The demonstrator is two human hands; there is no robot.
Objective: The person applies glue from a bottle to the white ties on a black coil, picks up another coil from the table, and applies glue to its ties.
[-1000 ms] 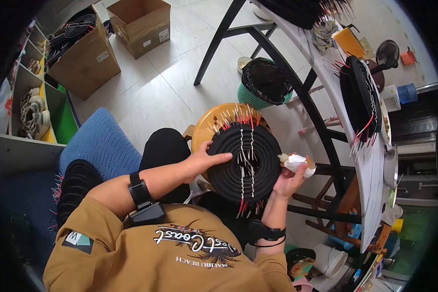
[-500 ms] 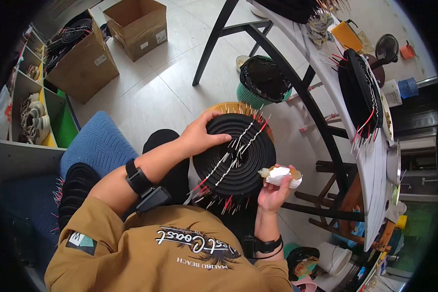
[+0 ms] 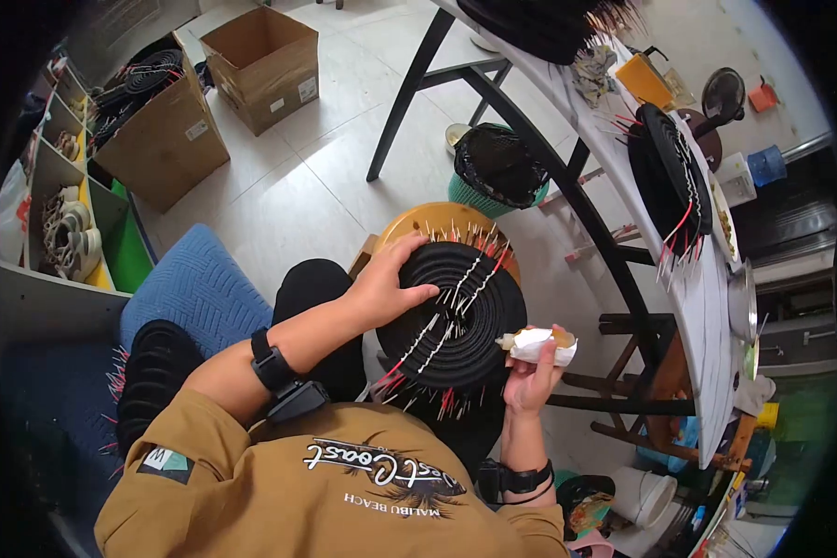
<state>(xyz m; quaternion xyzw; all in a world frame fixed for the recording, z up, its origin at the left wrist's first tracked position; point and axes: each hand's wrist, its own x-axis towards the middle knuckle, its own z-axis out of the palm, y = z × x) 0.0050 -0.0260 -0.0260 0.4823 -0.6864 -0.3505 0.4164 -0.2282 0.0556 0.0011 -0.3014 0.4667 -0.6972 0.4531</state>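
A stack of flat black spiral coils (image 3: 488, 349) rests at my lap, against a round wooden stool. White twisted wires run across its top face, and red and white wire ends stick out around the rim. My left hand (image 3: 395, 284) grips the upper left edge of the stack, thumb on the top face and fingers over the rim. In my right hand (image 3: 533, 379) is a small squeeze bottle (image 3: 536, 345) with white wrapping and a yellowish nozzle. Its nozzle points left, beside the right edge of the stack.
The wooden stool (image 3: 428, 216) stands just beyond the coils. A green bin (image 3: 474, 195) with a black bag is behind it. At right, a white table (image 3: 665, 302) carries more black coils (image 3: 665, 172). Cardboard boxes (image 3: 260, 79) stand at far left, near a blue cushion (image 3: 195, 288).
The view has tilted slightly, so the surroundings sit lower. The squeeze bottle now appears a little farther from the coils' rim. My left hand keeps its hold on the stack.
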